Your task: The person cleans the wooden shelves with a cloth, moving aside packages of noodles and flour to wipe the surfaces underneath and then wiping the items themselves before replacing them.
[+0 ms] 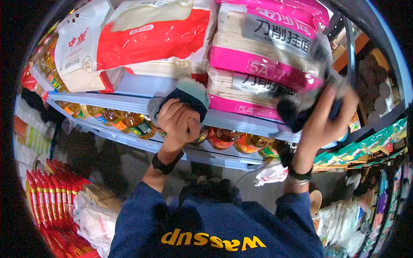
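Observation:
My left hand [178, 124] grips a bunched cloth [191, 94], dark navy with pale green and grey parts, at the front edge of the blue shelf [142, 84]. My right hand [329, 112] is closed around a dark, fuzzy cloth-like thing [297, 114], smeared by motion; its exact kind does not show. This dark thing overlaps the right end of the pink-and-white noodle packs [266, 47], which are stacked on the shelf. Left of them lie red-and-white packs [150, 34], above and behind my left hand. A dark band circles each wrist.
Bottles of golden oil [226, 139] stand on the tier below. A green-edged shelf [361, 146] runs along the right. Red packages [53, 189] and white plastic bags [97, 219] sit low on the left. More bagged goods [344, 219] are at lower right.

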The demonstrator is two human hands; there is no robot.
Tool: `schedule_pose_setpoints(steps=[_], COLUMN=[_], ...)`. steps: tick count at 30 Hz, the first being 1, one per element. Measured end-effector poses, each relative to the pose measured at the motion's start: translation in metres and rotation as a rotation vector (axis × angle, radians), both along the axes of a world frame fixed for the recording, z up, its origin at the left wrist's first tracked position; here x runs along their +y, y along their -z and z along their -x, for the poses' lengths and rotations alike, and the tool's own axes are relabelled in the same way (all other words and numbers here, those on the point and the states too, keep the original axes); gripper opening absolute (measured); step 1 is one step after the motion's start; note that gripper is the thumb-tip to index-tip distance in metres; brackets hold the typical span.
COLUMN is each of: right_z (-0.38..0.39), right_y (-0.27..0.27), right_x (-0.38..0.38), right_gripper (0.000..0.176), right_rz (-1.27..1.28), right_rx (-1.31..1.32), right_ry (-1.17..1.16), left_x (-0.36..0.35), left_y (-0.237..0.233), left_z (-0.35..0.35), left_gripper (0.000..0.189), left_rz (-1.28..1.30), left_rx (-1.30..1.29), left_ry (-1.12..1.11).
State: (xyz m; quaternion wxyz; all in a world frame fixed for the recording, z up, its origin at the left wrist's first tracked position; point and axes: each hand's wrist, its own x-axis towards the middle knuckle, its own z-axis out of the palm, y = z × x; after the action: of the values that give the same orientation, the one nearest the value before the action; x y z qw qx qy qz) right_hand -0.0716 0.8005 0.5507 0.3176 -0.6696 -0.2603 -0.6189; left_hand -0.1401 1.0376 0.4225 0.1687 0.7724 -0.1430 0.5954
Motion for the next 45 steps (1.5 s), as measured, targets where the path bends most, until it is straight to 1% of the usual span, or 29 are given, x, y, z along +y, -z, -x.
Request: schedule_pose_setpoints(steps=[2,4,6,8,10,11,13,14,15,16,18,19,20,22,23,25,27,29,30,31,34,35,36,37,38,40,42,43,45], right_z=[-0.014,-0.026,-0.027,-0.022,-0.003,0.003,0.01,0.011,0.009,0.009,0.007,0.009,0.012,0.016,0.018,0.019,0.029,0.036,0.039,0.045,0.042,0.041,0.04,0.036,0.033,0.029,0.03,0.031,0.032], right_y=[-0.025,-0.026,-0.001,0.025,0.044,0.051,0.062,0.064,0.065,0.066,0.068,0.068,0.07,0.077,0.081,0.092,0.097,0.107,0.116,0.116,0.126,0.128,0.131,0.134,0.135,0.137,0.142,0.142,0.147], right_x=[0.014,0.033,0.061,0.079,0.089,0.085,0.075,0.065,0.052,0.038,0.016,0.006,-0.002,-0.01,-0.008,0.004,0.023,0.056,0.069,0.076,0.068,0.057,0.044,0.031,0.018,-0.01,-0.02,-0.015,0.003], right_gripper=[0.014,0.018,0.021,0.027,0.036,0.036,0.045,0.045,0.046,0.047,0.044,0.043,0.042,0.041,0.042,0.048,0.053,0.044,0.036,0.033,0.031,0.032,0.033,0.035,0.037,0.042,0.045,0.047,0.047], right_rz=[0.038,0.243,0.286,0.348,0.408,0.404,0.527,0.519,0.521,0.523,0.466,0.437,0.408,0.36,0.293,0.213,0.199,0.256,0.288,0.38,0.349,0.314,0.298,0.248,0.197,0.134,0.04,0.049,-0.007], right_rx=[-0.097,-0.049,0.149,0.087,0.1,0.113,0.167,0.179,0.217,0.256,0.324,0.356,0.387,0.443,0.464,0.473,0.482,0.421,0.362,0.333,0.314,0.33,0.423,0.441,0.457,0.424,0.503,0.486,0.471], right_ry=[0.038,0.103,0.009,0.035,0.04,0.059,-0.067,-0.045,-0.055,-0.067,0.009,0.042,0.075,0.108,0.128,0.176,0.03,0.008,-0.07,-0.068,-0.112,-0.099,-0.131,-0.094,-0.057,0.14,0.236,0.255,0.197], left_x=[-0.006,-0.012,-0.004,-0.002,-0.007,-0.008,-0.007,-0.005,-0.001,-0.003,-0.004,-0.002,-0.002,0.001,0.017,0.007,0.005,0.008,0.009,0.009,0.011,0.012,0.012,0.017,0.017,0.016,0.019,0.019,0.023], left_y=[-0.007,-0.012,0.0,0.002,-0.008,-0.007,-0.004,-0.003,0.002,0.002,0.009,0.01,0.014,0.026,0.045,0.038,0.034,0.031,0.029,0.027,0.027,0.031,0.033,0.03,0.032,0.039,0.037,0.04,0.046], left_z=[0.002,0.002,-0.004,-0.007,-0.001,0.0,-0.002,-0.003,-0.005,-0.005,-0.007,-0.004,-0.01,-0.008,-0.01,-0.009,-0.009,-0.011,-0.013,-0.013,-0.006,-0.004,-0.002,-0.002,-0.006,-0.014,-0.012,-0.012,-0.012], left_gripper=[0.01,0.013,0.013,0.014,0.014,0.018,0.02,0.023,0.029,0.031,0.033,0.033,0.032,0.031,0.03,0.029,0.03,0.033,0.036,0.036,0.04,0.04,0.04,0.038,0.038,0.036,0.034,0.033,0.034], left_rz=[0.008,0.134,0.08,0.029,0.053,0.068,0.031,0.0,-0.038,0.038,0.084,0.013,0.074,0.074,0.005,0.01,0.021,-0.017,-0.046,-0.051,-0.099,-0.008,0.085,-0.143,-0.143,-0.102,-0.153,-0.167,-0.187], left_rx=[0.01,-0.015,-0.066,-0.116,-0.042,0.01,-0.007,-0.039,0.008,-0.055,-0.067,-0.01,-0.116,-0.112,-0.162,-0.135,-0.134,-0.173,-0.221,-0.219,-0.123,-0.093,-0.061,-0.049,-0.048,-0.264,-0.193,-0.201,-0.209], left_ry=[-0.019,-0.054,-0.038,-0.012,-0.068,-0.106,-0.098,-0.113,-0.151,-0.07,-0.071,-0.113,-0.073,-0.167,-0.134,-0.15,-0.193,-0.179,-0.172,-0.16,-0.182,-0.165,-0.148,-0.205,-0.19,-0.223,-0.18,-0.19,-0.198])
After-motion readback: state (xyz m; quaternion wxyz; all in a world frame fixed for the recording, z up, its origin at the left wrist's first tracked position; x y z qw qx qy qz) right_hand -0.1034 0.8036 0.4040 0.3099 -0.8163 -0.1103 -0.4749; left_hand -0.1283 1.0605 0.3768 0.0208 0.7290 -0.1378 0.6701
